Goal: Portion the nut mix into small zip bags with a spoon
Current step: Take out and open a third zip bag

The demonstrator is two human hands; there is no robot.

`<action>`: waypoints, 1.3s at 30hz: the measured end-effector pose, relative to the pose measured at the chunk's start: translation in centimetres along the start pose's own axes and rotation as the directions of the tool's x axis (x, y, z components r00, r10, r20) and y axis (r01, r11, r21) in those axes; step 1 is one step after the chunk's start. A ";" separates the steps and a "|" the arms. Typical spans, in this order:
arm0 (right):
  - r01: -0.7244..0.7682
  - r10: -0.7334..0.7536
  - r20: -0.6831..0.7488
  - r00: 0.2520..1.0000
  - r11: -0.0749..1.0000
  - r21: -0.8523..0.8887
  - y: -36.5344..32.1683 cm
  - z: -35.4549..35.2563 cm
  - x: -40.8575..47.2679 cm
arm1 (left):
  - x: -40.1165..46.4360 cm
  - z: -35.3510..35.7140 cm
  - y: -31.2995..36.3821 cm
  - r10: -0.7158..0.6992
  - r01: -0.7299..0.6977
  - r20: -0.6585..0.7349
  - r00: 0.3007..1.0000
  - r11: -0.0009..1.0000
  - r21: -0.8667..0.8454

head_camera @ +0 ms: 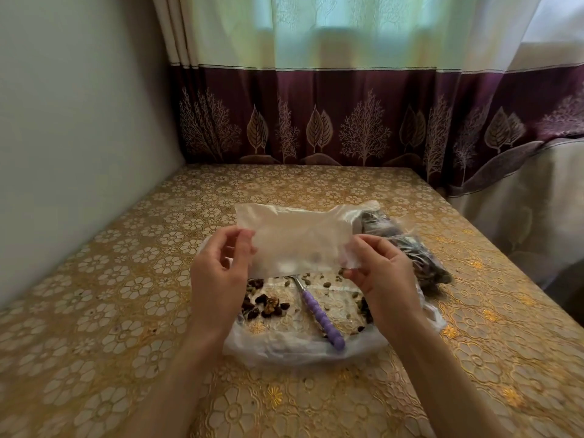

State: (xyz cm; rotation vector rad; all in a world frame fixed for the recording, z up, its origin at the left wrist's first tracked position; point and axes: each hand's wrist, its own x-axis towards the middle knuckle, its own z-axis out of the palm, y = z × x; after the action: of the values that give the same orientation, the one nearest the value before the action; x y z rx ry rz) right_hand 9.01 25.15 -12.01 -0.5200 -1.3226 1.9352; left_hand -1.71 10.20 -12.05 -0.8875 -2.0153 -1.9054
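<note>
An empty, clear small zip bag (297, 238) is held up above the table between both hands. My left hand (218, 279) pinches its left edge and my right hand (382, 279) pinches its right edge. Below it a plastic sheet (300, 346) lies on the table with the nut mix (268, 305) of dark raisins, walnut pieces and green seeds scattered on it. A spoon with a purple beaded handle (322, 320) lies on the sheet among the nuts; its bowl is hidden behind the bag.
Filled zip bags (410, 248) of dark nut mix lie behind my right hand at the right. The table (110, 279) has a gold floral cover, a wall on the left and a purple curtain (316, 121) behind.
</note>
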 end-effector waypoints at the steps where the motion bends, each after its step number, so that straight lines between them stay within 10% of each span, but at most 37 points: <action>1: 0.002 -0.002 0.002 1.000 1.000 -0.029 0.1 -0.1 0.0 | 0.0 -0.1 0.0 -0.006 0.006 -0.016 1.000 1.000 -0.011; 6: 0.411 -0.422 0.115 0.899 0.726 -0.551 0.6 -0.2 0.2 | 0.4 -0.6 -0.2 -0.031 0.030 -0.060 0.998 1.000 -0.010; 10: 0.576 -0.561 0.253 0.788 0.529 -0.623 0.8 -0.3 0.3 | 0.4 -0.7 -0.1 -0.014 0.015 -0.083 0.996 1.000 0.004; 19: 0.454 -0.301 0.436 0.848 0.838 -0.304 0.0 -0.3 0.0 | 0.9 -1.3 -0.5 -0.047 0.046 -0.086 0.995 0.999 -0.023; 33: 0.382 -0.208 0.491 0.846 0.879 -0.286 -0.3 -0.6 0.1 | 1.7 -2.8 -0.7 -0.245 0.184 -0.229 0.942 0.948 -0.260; 36: 0.435 -0.231 0.497 0.836 0.832 -0.344 -0.1 -0.4 -0.1 | 1.5 -2.9 -0.2 0.001 0.000 -0.311 0.950 1.000 0.001; 39: 0.480 -0.240 0.527 0.816 0.788 -0.385 0.0 -0.2 -0.2 | 1.1 -2.4 0.0 0.389 -0.367 -0.008 0.921 0.875 0.316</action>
State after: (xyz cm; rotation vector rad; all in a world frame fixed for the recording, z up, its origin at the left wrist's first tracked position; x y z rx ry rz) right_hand 9.33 25.12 -12.09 -0.0109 -2.0869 1.4049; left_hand -3.12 8.17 -11.10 -1.0209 -1.8585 -1.3474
